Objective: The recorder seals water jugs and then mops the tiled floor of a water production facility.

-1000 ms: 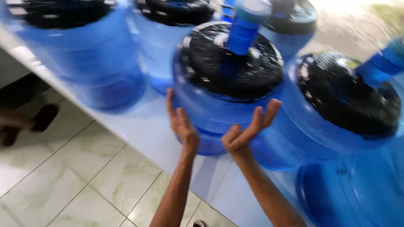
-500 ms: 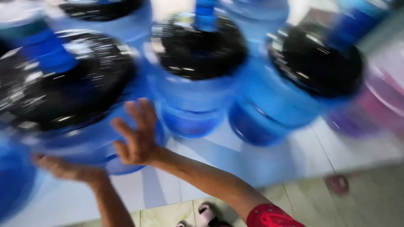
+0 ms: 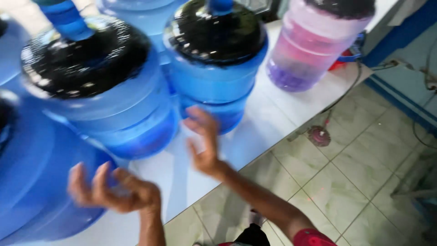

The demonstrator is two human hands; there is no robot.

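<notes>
A pink and purple water jug (image 3: 318, 43) stands at two o'clock on the white tiled ledge (image 3: 282, 109). Behind its base, at three o'clock from it, lies something red (image 3: 339, 64). Below, at four o'clock, the pale tiled floor (image 3: 364, 182) carries a small round dark drain cover (image 3: 319, 135), and a thin cable (image 3: 350, 84) runs toward the blue skirting (image 3: 400, 98).

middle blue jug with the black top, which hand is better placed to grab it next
Probably the right hand: it is raised, open, just in front of the middle blue jug. The left hand is lower, by the big blue jug at the left.
</notes>
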